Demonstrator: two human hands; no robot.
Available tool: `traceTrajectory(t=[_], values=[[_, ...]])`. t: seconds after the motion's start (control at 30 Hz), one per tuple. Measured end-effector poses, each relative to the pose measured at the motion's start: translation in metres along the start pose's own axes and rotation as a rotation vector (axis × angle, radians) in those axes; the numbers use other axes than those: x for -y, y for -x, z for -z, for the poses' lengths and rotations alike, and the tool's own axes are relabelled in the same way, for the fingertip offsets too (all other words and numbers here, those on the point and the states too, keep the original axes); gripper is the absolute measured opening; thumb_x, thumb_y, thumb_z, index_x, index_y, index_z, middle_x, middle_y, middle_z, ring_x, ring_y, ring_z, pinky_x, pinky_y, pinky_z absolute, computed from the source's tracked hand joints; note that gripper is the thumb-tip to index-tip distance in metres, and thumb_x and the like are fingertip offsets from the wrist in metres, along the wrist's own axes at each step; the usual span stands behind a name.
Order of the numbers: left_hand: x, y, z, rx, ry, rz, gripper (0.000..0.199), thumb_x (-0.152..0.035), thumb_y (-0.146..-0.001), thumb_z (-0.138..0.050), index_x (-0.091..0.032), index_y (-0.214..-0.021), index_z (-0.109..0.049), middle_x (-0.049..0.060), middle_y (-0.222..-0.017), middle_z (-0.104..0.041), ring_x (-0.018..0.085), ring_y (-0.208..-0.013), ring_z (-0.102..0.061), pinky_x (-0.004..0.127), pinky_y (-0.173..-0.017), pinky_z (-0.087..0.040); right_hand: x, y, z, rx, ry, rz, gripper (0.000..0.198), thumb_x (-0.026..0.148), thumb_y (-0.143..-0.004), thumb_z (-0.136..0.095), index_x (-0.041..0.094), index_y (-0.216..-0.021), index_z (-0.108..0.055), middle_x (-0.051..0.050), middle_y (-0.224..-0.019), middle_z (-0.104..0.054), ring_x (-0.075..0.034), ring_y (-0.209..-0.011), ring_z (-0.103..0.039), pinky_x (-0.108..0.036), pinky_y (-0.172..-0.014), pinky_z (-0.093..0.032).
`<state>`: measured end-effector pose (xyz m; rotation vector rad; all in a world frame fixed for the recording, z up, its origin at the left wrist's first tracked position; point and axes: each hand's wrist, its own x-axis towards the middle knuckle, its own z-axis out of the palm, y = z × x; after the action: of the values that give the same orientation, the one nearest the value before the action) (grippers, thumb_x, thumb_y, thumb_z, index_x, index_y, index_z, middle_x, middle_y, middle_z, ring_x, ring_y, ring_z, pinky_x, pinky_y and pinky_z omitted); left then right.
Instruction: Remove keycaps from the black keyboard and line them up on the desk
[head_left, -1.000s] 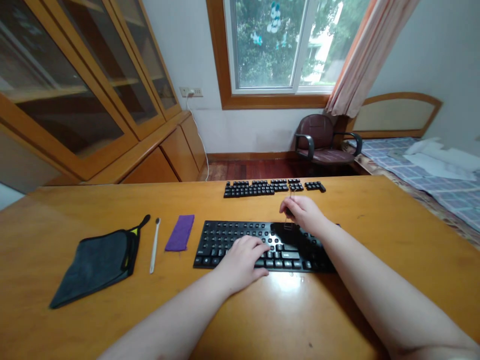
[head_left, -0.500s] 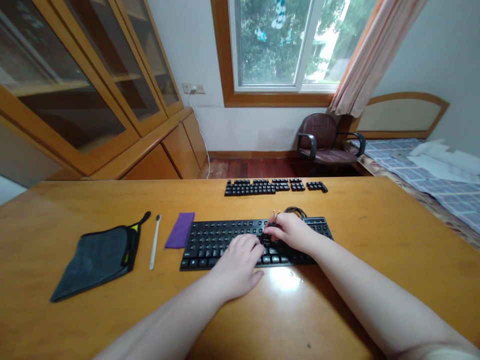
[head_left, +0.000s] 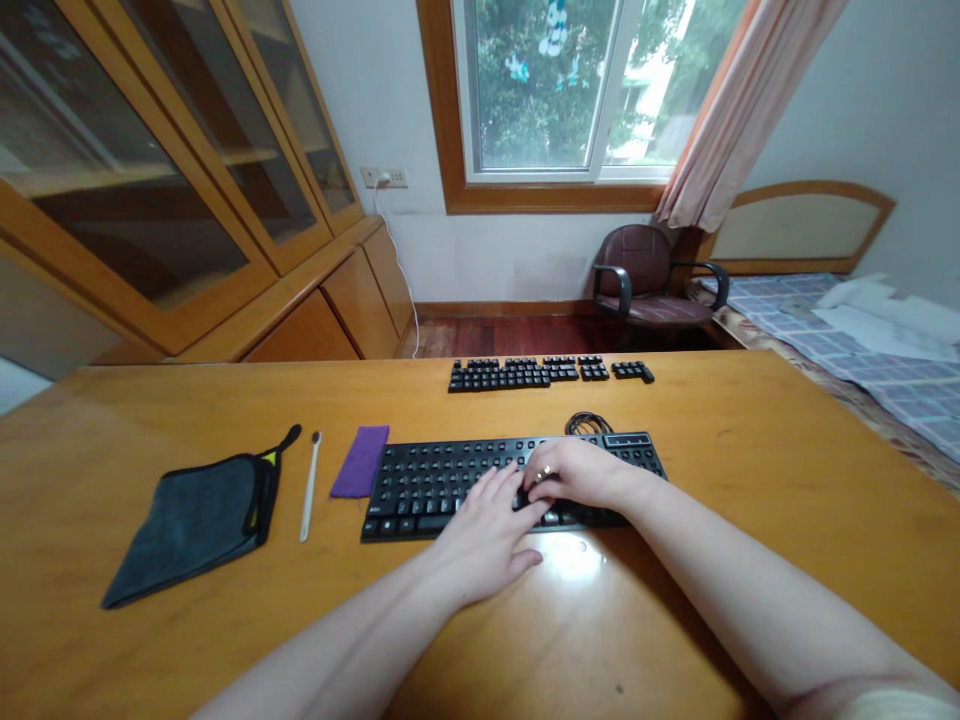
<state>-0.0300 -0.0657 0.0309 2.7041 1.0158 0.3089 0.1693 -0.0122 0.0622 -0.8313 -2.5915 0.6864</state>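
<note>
Well, the keyboard [head_left: 427, 475] lies on the worktop [head_left: 637, 650], the left hand [head_left: 486, 535] spread over its near edge, grip loosely open. At the keyboard's middle, the right hand [head_left: 576, 470] has its grip curled round a mostly hidden wire tool [head_left: 542, 473]. Loose keycaps [head_left: 501, 379] sit beyond the keyboard; past its left end, a glass-doored cabinet [head_left: 201, 160] contains shelves [head_left: 112, 180].

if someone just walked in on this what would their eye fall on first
Probably the black computer keyboard near the middle of the wooden desk, where the left hand lies with fingers spread and the right hand pinches a small metal wire tool, mostly hidden. Next might come the loose black keycaps in rows along the desk's far edge, then the vivid purple cloth by the keyboard's left end.
</note>
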Motion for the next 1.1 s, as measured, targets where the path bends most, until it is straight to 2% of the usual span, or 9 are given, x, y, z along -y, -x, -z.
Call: traceTrajectory(t=[0.1, 0.23, 0.43, 0.5, 0.67, 0.77, 0.9, 1.0, 1.1], values=[[0.000, -0.002, -0.002, 0.006, -0.005, -0.004, 0.069, -0.046, -0.072, -0.068, -0.030, -0.134, -0.041, 0.012, -0.148, -0.028, 0.033, -0.136, -0.021, 0.053, -0.108, -0.020, -0.003, 0.002, -0.007, -0.032, 0.152, 0.059, 0.016, 0.026, -0.085, -0.056, 0.018, -0.081, -0.069, -0.006, -0.077, -0.068, -0.015, -0.074, -0.062, -0.025, -0.069, -0.046], [0.001, -0.002, -0.003, 0.014, -0.003, -0.009, 0.070, -0.050, -0.073, -0.065, -0.030, -0.135, -0.040, 0.011, -0.149, -0.027, 0.032, -0.137, -0.020, 0.053, -0.109, -0.019, -0.011, 0.005, -0.022, -0.180, 0.338, 0.152, 0.025, 0.031, -0.089, -0.049, 0.015, -0.076, -0.064, -0.008, -0.065, -0.064, -0.016, -0.062, -0.059, -0.027, -0.062, -0.045], [0.001, 0.000, -0.004, 0.007, 0.004, -0.009, 0.067, -0.048, -0.075, -0.063, -0.031, -0.135, -0.039, 0.010, -0.151, -0.021, 0.031, -0.138, -0.018, 0.052, -0.109, -0.018, -0.013, 0.006, -0.024, -0.238, 0.258, 0.185, 0.024, 0.029, -0.090, -0.047, 0.015, -0.081, -0.064, -0.008, -0.067, -0.067, -0.016, -0.063, -0.062, -0.028, -0.063, -0.048], [0.000, 0.000, -0.003, 0.009, 0.005, -0.005, 0.069, -0.047, -0.074, -0.064, -0.031, -0.136, -0.038, 0.010, -0.151, -0.020, 0.031, -0.138, -0.018, 0.052, -0.109, -0.018, -0.011, 0.007, -0.019, -0.271, 0.178, 0.112, 0.024, 0.029, -0.089, -0.047, 0.017, -0.079, -0.066, -0.007, -0.069, -0.069, -0.016, -0.065, -0.064, -0.027, -0.064, -0.048], [-0.002, -0.001, 0.000, 0.009, 0.017, -0.006, 0.071, -0.044, -0.072, -0.067, -0.032, -0.136, -0.037, 0.009, -0.152, -0.018, 0.031, -0.138, -0.017, 0.052, -0.109, -0.018, -0.012, 0.011, -0.006, -0.545, -0.024, -0.243, 0.026, 0.031, -0.089, -0.048, 0.021, -0.077, -0.069, -0.004, -0.076, -0.071, -0.016, -0.073, -0.066, -0.026, -0.070, -0.049], [0.001, -0.003, 0.002, -0.028, 0.075, 0.012, 0.062, -0.040, -0.073, -0.067, -0.030, -0.130, -0.044, 0.010, -0.148, -0.029, 0.031, -0.135, -0.025, 0.052, -0.108, -0.022, -0.015, 0.009, -0.009, -0.558, -0.075, -0.327, 0.025, 0.033, -0.087, -0.052, 0.021, -0.076, -0.070, -0.004, -0.075, -0.071, -0.017, -0.072, -0.066, -0.027, -0.069, -0.049], [0.008, -0.006, 0.006, -0.217, 0.288, 0.205, 0.033, -0.027, -0.078, -0.061, -0.022, -0.110, -0.055, 0.008, -0.121, -0.057, 0.024, -0.114, -0.052, 0.043, -0.099, -0.040, -0.009, 0.005, -0.017, -0.560, -0.175, -0.301, 0.022, 0.035, -0.085, -0.055, 0.021, -0.078, -0.071, -0.004, -0.077, -0.072, -0.018, -0.074, -0.066, -0.028, -0.069, -0.050], [0.013, -0.008, 0.007, -0.347, 0.423, 0.307, 0.030, -0.025, -0.078, -0.061, -0.020, -0.107, -0.054, 0.006, -0.105, -0.061, 0.021, -0.099, -0.058, 0.038, -0.089, -0.047, 0.001, 0.003, -0.022, -0.554, -0.263, -0.246, 0.019, 0.033, -0.085, -0.056, 0.021, -0.081, -0.070, -0.003, -0.080, -0.072, -0.017, -0.075, -0.067, -0.028, -0.072, -0.051], [0.014, -0.008, 0.006, -0.387, 0.479, 0.305, 0.029, -0.027, -0.079, -0.062, -0.021, -0.107, -0.055, 0.005, -0.103, -0.062, 0.020, -0.094, -0.059, 0.037, -0.086, -0.049, 0.009, 0.001, -0.028, -0.569, -0.333, -0.195, 0.018, 0.031, -0.085, -0.056, 0.022, -0.081, -0.070, -0.003, -0.080, -0.071, -0.016, -0.075, -0.066, -0.028, -0.073, -0.052]])
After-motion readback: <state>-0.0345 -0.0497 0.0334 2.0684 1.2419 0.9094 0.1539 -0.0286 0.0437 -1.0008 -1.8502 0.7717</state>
